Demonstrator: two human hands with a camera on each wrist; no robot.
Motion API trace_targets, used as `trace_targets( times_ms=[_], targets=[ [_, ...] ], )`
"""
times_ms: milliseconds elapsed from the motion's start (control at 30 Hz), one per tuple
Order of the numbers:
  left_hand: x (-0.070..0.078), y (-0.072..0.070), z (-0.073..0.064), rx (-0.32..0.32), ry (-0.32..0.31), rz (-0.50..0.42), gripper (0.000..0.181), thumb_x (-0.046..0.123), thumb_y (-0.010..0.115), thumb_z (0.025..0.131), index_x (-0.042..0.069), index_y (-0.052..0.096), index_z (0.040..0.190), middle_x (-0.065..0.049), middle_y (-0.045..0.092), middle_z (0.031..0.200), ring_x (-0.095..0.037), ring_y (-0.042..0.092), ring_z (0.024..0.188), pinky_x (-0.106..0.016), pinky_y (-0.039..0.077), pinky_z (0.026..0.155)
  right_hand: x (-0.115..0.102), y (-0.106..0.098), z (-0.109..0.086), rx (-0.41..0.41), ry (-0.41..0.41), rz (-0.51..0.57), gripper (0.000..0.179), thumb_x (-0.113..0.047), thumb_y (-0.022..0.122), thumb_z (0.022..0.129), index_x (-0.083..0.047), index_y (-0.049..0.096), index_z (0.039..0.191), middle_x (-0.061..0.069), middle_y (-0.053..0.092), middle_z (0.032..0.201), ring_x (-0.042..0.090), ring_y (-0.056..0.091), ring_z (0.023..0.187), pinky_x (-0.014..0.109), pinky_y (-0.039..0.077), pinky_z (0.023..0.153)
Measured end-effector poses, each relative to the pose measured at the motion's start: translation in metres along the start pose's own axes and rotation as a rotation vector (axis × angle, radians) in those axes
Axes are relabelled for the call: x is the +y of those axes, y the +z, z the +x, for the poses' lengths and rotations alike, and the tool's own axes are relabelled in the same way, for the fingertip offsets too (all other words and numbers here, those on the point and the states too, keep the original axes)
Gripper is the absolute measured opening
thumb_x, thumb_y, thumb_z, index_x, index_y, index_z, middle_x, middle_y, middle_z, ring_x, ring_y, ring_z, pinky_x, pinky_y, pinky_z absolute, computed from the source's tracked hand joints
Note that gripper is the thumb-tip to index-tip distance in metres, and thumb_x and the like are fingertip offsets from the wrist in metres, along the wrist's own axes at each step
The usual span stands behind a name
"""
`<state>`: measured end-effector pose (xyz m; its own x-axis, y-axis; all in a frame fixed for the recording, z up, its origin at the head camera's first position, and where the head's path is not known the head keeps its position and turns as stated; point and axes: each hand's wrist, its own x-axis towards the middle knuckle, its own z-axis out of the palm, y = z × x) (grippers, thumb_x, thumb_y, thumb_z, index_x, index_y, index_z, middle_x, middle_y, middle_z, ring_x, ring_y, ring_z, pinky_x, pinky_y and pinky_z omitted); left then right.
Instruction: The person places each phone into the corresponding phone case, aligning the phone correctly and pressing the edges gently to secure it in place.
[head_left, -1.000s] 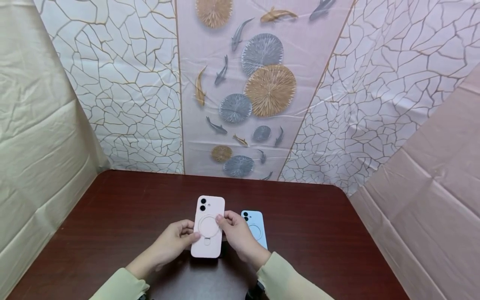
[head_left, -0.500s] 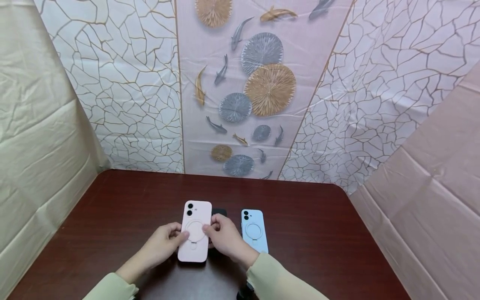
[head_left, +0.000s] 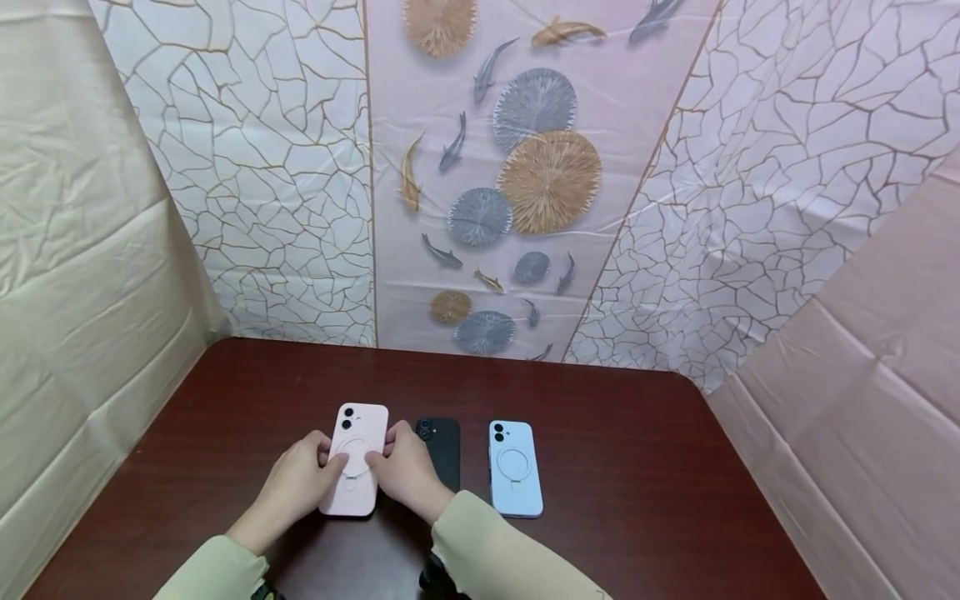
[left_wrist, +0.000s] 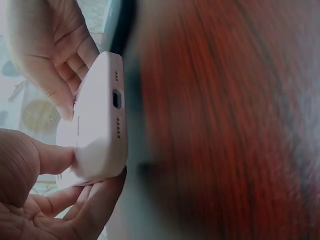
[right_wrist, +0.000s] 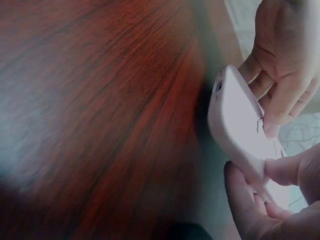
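Note:
A pink phone [head_left: 351, 498], its back up with two camera lenses and a ring on it, lies between both hands over the left-middle of the table. My left hand [head_left: 291, 483] pinches its left edge, thumb on the back and fingers underneath. On the opposite edge my right hand [head_left: 408, 472] pinches it the same way. The left wrist view shows the phone's bottom end [left_wrist: 117, 100] with its charging port, low over the wood; whether it touches cannot be told. A black phone [head_left: 446, 450], partly behind my right hand, lies just to the right.
A light blue phone [head_left: 516, 493] with a ring on its back lies right of the black one. The dark red wooden table [head_left: 615, 467] has rounded far corners. Patterned cloth [head_left: 300, 208] hangs behind it, with plain cloth at both sides.
Both hands have carried the pink phone leftward and lowered it toward the table. The black phone, hidden beneath it before, has come into sight, and the blue phone shows whole.

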<state>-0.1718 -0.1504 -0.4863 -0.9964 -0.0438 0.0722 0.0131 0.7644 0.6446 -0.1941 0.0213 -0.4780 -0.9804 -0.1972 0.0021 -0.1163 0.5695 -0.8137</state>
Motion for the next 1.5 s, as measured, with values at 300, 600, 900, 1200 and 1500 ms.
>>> trace_targets(
  times_ms=[300, 600, 900, 1200, 1500],
  targets=[
    [-0.009, 0.004, 0.01, -0.004, 0.026, 0.084, 0.02, 0.02, 0.07, 0.085, 0.0, 0.065, 0.088, -0.005, 0.055, 0.075, -0.022, 0.053, 0.072, -0.042, 0.044, 0.064, -0.006, 0.009, 0.008, -0.055, 0.043, -0.199, 0.028, -0.018, 0.073, 0.085, 0.0, 0.056, 0.098, 0.006, 0.052, 0.082, 0.015, 0.052, 0.073, 0.031, 0.047, 0.064],
    [-0.011, 0.009, 0.013, -0.014, 0.073, 0.154, 0.023, 0.016, 0.069, 0.086, -0.005, 0.071, 0.095, -0.015, 0.065, 0.084, -0.033, 0.061, 0.087, -0.049, 0.048, 0.074, -0.007, 0.013, 0.011, -0.085, 0.06, -0.279, 0.042, -0.022, 0.074, 0.085, 0.008, 0.06, 0.112, 0.021, 0.057, 0.106, 0.023, 0.058, 0.091, 0.036, 0.051, 0.077],
    [-0.011, 0.005, 0.014, -0.05, 0.042, 0.158, 0.024, 0.018, 0.071, 0.085, -0.005, 0.067, 0.092, -0.01, 0.058, 0.077, -0.025, 0.058, 0.073, -0.045, 0.047, 0.067, -0.004, 0.014, 0.015, -0.095, 0.058, -0.305, 0.056, -0.023, 0.075, 0.084, 0.01, 0.053, 0.123, 0.02, 0.056, 0.109, 0.026, 0.058, 0.1, 0.037, 0.05, 0.085],
    [-0.017, -0.005, 0.024, -0.191, -0.093, -0.031, 0.025, 0.019, 0.07, 0.087, -0.003, 0.057, 0.087, -0.006, 0.06, 0.075, -0.019, 0.057, 0.071, -0.036, 0.048, 0.062, -0.002, 0.013, 0.021, -0.088, 0.058, -0.242, 0.036, -0.018, 0.07, 0.089, 0.004, 0.054, 0.113, 0.014, 0.06, 0.094, 0.022, 0.06, 0.09, 0.036, 0.051, 0.076],
    [-0.021, -0.002, 0.036, -0.289, -0.181, -0.127, 0.025, 0.013, 0.072, 0.087, -0.002, 0.052, 0.083, -0.01, 0.055, 0.068, -0.018, 0.056, 0.054, -0.03, 0.047, 0.051, -0.001, 0.012, 0.023, -0.083, 0.132, -0.156, 0.028, -0.016, 0.072, 0.088, -0.004, 0.052, 0.103, 0.006, 0.058, 0.082, 0.016, 0.056, 0.076, 0.034, 0.049, 0.068]
  ],
)
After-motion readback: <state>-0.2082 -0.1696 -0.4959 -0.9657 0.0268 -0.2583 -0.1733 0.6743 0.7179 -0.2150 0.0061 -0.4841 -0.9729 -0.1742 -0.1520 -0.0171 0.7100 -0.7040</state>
